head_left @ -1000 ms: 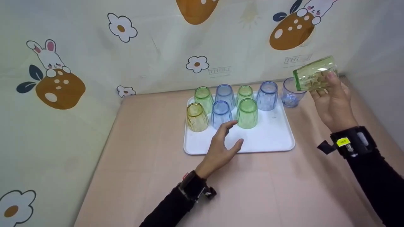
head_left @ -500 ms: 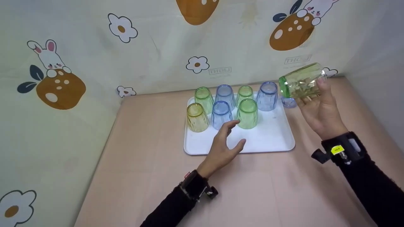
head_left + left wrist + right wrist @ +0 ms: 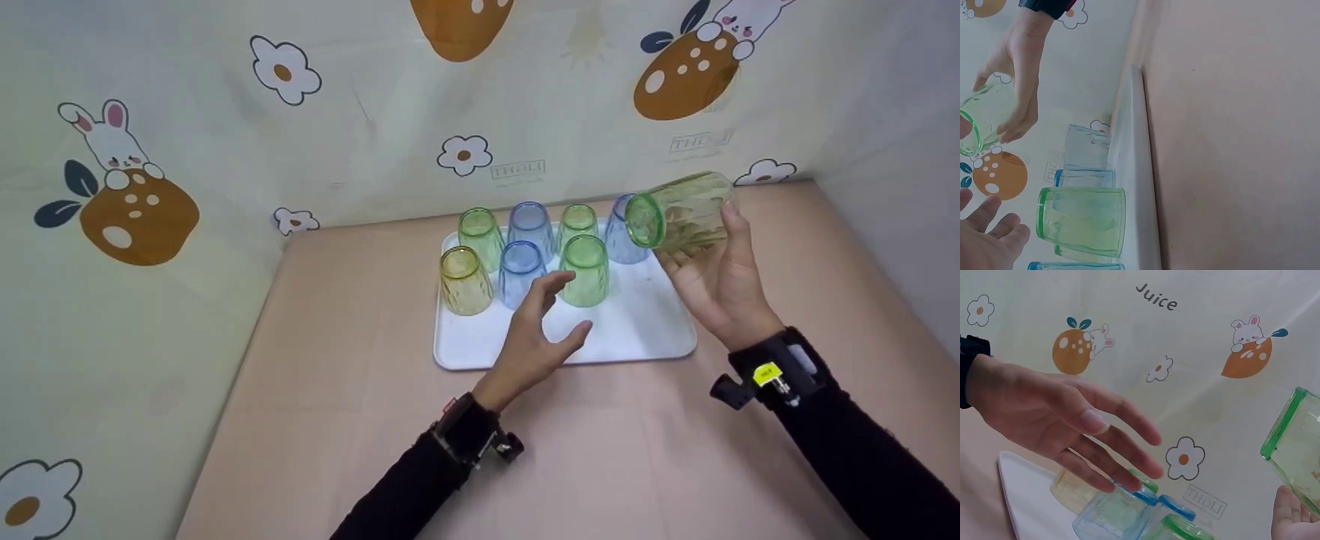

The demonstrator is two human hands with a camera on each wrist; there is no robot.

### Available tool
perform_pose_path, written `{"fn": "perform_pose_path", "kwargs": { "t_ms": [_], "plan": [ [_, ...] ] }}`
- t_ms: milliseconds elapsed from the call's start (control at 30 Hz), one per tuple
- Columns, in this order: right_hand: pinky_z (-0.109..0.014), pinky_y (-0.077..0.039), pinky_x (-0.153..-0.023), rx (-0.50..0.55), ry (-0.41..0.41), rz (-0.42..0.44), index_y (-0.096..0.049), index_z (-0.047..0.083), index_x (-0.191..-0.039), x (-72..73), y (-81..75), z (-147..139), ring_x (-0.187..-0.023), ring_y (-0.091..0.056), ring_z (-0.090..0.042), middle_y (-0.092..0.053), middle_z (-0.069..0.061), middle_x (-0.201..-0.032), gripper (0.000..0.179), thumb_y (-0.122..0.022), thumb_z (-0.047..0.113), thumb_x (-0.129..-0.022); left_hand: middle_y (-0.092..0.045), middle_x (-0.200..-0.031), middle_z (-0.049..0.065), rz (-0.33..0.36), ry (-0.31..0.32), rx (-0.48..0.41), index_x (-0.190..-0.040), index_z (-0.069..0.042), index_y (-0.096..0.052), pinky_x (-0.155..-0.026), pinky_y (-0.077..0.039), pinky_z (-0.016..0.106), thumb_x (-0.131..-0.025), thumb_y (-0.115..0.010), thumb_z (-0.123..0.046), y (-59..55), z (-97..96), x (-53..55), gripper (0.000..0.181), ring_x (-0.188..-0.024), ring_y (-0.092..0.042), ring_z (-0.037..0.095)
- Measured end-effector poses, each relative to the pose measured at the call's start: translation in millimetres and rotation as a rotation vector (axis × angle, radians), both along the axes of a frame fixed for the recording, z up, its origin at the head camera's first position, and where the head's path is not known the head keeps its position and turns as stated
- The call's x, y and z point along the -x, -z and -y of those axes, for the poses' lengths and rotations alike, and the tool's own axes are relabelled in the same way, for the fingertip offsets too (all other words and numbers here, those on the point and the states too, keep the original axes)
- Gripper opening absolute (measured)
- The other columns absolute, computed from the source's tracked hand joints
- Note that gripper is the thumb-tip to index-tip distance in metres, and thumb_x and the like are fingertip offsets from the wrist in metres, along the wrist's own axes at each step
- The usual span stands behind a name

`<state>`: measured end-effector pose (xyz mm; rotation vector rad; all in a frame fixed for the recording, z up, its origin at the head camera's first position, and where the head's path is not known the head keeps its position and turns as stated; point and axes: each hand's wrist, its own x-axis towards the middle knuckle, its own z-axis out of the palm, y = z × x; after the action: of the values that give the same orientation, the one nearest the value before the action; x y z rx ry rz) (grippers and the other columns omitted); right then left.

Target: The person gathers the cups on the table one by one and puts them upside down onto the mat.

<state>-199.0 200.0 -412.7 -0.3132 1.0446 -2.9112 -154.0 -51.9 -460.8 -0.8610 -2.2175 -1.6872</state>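
Observation:
My right hand point(image 3: 724, 289) grips a green drinking glass point(image 3: 690, 210) by its side, over the tray's back right corner. The glass lies tilted sideways, its thick green base facing left. My left hand point(image 3: 529, 337) hovers over the front of the white tray point(image 3: 637, 337), fingers apart and bent, with nothing in it. Just beyond its fingertips stands an upside-down green glass point(image 3: 589, 277). In the right wrist view the left hand point(image 3: 1067, 419) reaches across from the left, and part of the held glass point(image 3: 1300, 447) shows at the right edge.
Upside-down glasses stand in two rows on the tray, among them a yellow glass point(image 3: 466, 289), a blue glass point(image 3: 520, 266) and a small green glass point(image 3: 579, 218). The held glass partly covers the back right blue glass point(image 3: 621, 240). A patterned curtain point(image 3: 360, 150) backs the table point(image 3: 337, 337).
My right hand has brought the green glass left and down, from beyond the tray to over its back right corner. My left hand has shifted slightly right.

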Motion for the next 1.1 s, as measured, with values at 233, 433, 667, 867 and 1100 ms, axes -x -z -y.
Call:
{"fn": "perform_pose_path", "kwargs": {
  "t_ms": [233,433,667,867,1100],
  "plan": [
    [-0.037,-0.035,-0.113,0.143,-0.062,0.102,-0.022,0.014,-0.158,-8.2,7.0,15,-0.145,-0.031,-0.029,-0.021,-0.018,-0.159,0.075,-0.056,0.049,-0.101,-0.048,-0.146,0.016,0.004,0.019,-0.028,-0.146,-0.002,-0.039,-0.114,-0.035,0.041,-0.091,-0.077,-0.016,-8.8,-5.8,8.7,0.068,-0.139,-0.041,0.018],
    [-0.035,-0.034,-0.113,0.265,-0.119,0.144,-0.02,0.019,-0.159,-15.3,9.5,27,-0.144,-0.031,-0.029,-0.021,-0.018,-0.159,0.073,-0.056,0.047,-0.102,-0.043,-0.15,0.017,0.025,-0.005,-0.073,-0.149,-0.003,-0.034,-0.114,-0.034,0.044,-0.084,-0.085,-0.021,-13.5,-12.9,17.8,0.085,-0.141,-0.038,0.017],
    [-0.035,-0.034,-0.113,0.304,-0.155,0.177,-0.018,0.015,-0.159,-23.7,11.4,43,-0.144,-0.031,-0.029,-0.023,-0.018,-0.158,0.083,-0.064,0.047,-0.099,-0.035,-0.157,0.012,-0.029,0.007,-0.171,-0.154,-0.001,-0.026,-0.117,-0.028,0.046,-0.073,-0.094,-0.015,-16.2,-26.1,29.8,0.106,-0.146,-0.029,0.019],
    [-0.035,-0.032,-0.115,0.209,-0.186,0.174,-0.015,0.015,-0.16,-35.6,14.4,60,-0.142,-0.035,-0.028,-0.022,-0.016,-0.16,0.081,-0.056,0.053,-0.1,-0.025,-0.163,0.011,-0.111,0.045,-0.215,-0.159,-0.008,-0.017,-0.119,-0.022,0.043,-0.066,-0.097,-0.009,-18.7,-34.3,33.8,0.122,-0.15,-0.02,0.022],
    [-0.032,-0.031,-0.115,0.138,-0.249,0.15,-0.02,0.017,-0.16,-49.6,14.9,76,-0.142,-0.039,-0.022,-0.028,-0.011,-0.161,0.078,-0.052,0.057,-0.101,-0.038,-0.157,0.014,-0.185,0.125,-0.352,-0.151,-0.007,-0.033,-0.117,-0.028,0.048,-0.065,-0.094,0.002,-23.1,-38.0,30.7,0.106,-0.144,-0.034,0.032]
  ]
}}
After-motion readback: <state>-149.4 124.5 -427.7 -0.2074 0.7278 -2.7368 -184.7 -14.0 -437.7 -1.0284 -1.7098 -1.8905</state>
